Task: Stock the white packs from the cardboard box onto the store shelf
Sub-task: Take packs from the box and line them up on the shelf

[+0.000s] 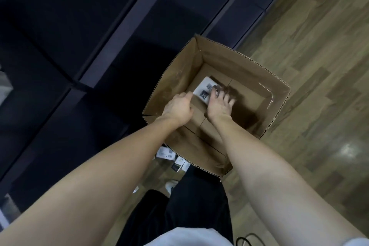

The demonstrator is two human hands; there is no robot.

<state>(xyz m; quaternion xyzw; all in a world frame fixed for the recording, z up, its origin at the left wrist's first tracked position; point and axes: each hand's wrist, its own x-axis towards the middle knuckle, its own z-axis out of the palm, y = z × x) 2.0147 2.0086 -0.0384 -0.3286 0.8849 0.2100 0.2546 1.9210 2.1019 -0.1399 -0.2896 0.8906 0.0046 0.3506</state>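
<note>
Dark store shelving [83, 32] across the upper left, its boards nearly black with paler front edges running diagonally. Wood-look plank flooring [311, 70] to the right, with a bright glare patch low on that side. Open cardboard box [239, 62] standing on the floor just beside the shelving, flaps up, clear tape shining along the inner walls. Both bare forearms reaching down into it from the bottom of the view. Left hand [178, 107] knuckles-up, fingers curled at the near-left edge of a white pack [205, 89]; whether actually gripping it, cannot tell. Right hand [219, 104] with fingers spread and bent over the pack's right edge, holding it. Lying on the box bottom toward the far-left corner, flat and rectangular, printed with a QR code and a barcode. More white packs [168, 154] on the floor outside the box, at its near-left corner. Black cable [242, 240] looped at the bottom edge.
</note>
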